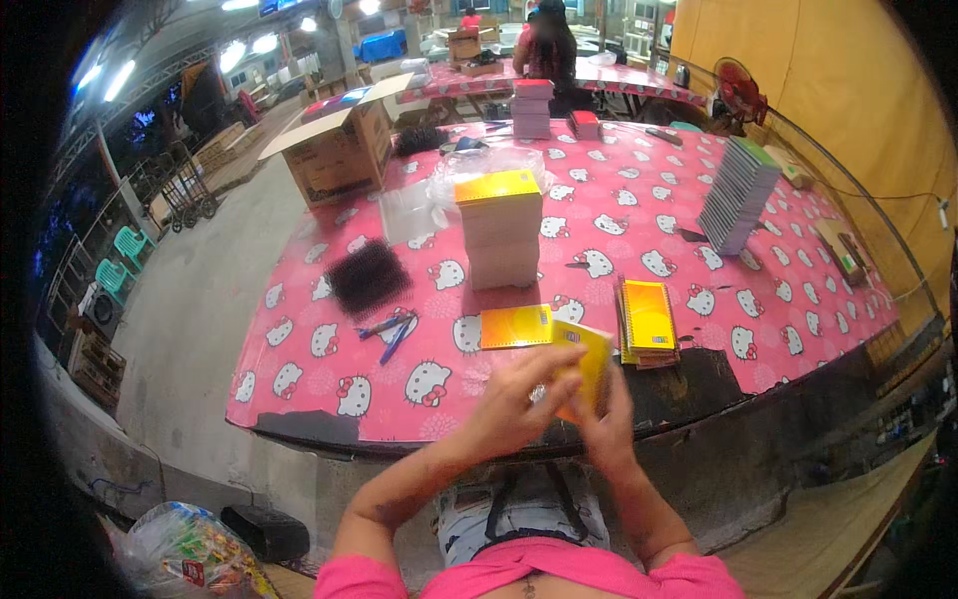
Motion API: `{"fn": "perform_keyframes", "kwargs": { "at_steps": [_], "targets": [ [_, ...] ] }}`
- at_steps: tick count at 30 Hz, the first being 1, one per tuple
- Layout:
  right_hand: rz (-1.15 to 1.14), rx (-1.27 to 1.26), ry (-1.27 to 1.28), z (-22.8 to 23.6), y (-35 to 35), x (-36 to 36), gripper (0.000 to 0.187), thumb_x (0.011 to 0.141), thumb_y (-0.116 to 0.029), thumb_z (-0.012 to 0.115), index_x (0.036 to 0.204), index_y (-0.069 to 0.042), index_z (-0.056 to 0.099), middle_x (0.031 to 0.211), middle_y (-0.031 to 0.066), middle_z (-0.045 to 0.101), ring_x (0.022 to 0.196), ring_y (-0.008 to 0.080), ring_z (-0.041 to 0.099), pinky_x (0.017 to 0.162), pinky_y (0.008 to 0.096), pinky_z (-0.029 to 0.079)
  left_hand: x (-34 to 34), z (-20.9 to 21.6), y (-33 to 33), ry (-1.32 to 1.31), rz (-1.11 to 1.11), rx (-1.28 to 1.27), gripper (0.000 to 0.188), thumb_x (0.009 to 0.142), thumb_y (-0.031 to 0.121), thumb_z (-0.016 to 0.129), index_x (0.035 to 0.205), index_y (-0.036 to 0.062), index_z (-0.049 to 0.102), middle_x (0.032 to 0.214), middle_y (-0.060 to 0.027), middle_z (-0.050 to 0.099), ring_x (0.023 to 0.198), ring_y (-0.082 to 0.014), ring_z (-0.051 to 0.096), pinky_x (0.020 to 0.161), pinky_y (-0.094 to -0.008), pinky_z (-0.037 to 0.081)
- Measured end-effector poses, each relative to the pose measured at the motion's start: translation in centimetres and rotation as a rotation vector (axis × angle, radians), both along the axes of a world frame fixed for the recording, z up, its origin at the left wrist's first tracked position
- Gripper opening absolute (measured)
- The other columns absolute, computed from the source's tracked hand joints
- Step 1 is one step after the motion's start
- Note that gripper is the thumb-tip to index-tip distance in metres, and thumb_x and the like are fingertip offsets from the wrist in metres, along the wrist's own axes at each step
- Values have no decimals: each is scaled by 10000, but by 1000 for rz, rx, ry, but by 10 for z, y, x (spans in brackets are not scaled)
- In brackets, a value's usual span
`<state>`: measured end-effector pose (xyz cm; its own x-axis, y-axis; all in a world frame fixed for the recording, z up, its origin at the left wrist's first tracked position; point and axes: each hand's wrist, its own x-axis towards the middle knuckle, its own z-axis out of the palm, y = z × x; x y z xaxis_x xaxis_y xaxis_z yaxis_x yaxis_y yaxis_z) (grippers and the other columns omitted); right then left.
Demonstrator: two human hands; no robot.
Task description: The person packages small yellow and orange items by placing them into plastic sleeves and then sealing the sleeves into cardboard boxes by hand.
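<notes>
In front of me, above the table's near edge, a small yellow notebook (pixel 591 361) is held up at a tilt. My right hand (pixel 611 419) grips its lower right side. At its left edge, my left hand (pixel 519 394) has curled fingers touching it; a small shiny bit shows by the fingers, too small to name. Just behind lies a flat yellow-orange notebook (pixel 514 327). To the right rests a small pile of yellow spiral notebooks (pixel 649 317). Blue-handled pliers or scissors (pixel 395 333) lie left of my hands, near a heap of black binding coils (pixel 367 280).
A tall notebook stack (pixel 501 235) stands mid-table, with clear plastic (pixel 409 213) beside it. Another tall, leaning stack (pixel 738 198) is at the right. An open cardboard box (pixel 339 150) stands at the far left. Beyond are a red fan (pixel 736 92) and another person (pixel 547 50).
</notes>
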<state>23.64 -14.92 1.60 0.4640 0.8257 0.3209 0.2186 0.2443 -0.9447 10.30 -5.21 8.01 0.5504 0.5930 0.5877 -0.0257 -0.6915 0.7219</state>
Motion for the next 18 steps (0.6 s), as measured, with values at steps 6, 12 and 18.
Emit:
{"fn": "perform_keyframes", "kwargs": {
  "at_steps": [6,12,18],
  "targets": [
    [-39,211,356,15,25,102,628,902,37,536,1494,6,327,1317,98,553,1177,196,563,1013,339,455,10,-88,154,373,188,158,409,944,322,614,1239,38,620,1183,-177,654,1080,-322,641,916,-397,503],
    [-319,-561,-865,-31,48,217,682,847,-172,673,1448,10,406,1445,215,437,1318,373,439,1092,455,365,18,-137,131,742,90,346,752,896,632,517,1429,105,443,1467,-198,438,1377,-435,360,1106,-614,245],
    [1,-249,-840,-6,30,103,793,786,-375,764,1437,-61,440,1466,257,380,1374,434,348,1130,502,296,-57,-123,23,867,-99,476,891,879,633,554,1502,43,311,1497,-284,349,1402,-478,300,1146,-601,217]
  ]
}}
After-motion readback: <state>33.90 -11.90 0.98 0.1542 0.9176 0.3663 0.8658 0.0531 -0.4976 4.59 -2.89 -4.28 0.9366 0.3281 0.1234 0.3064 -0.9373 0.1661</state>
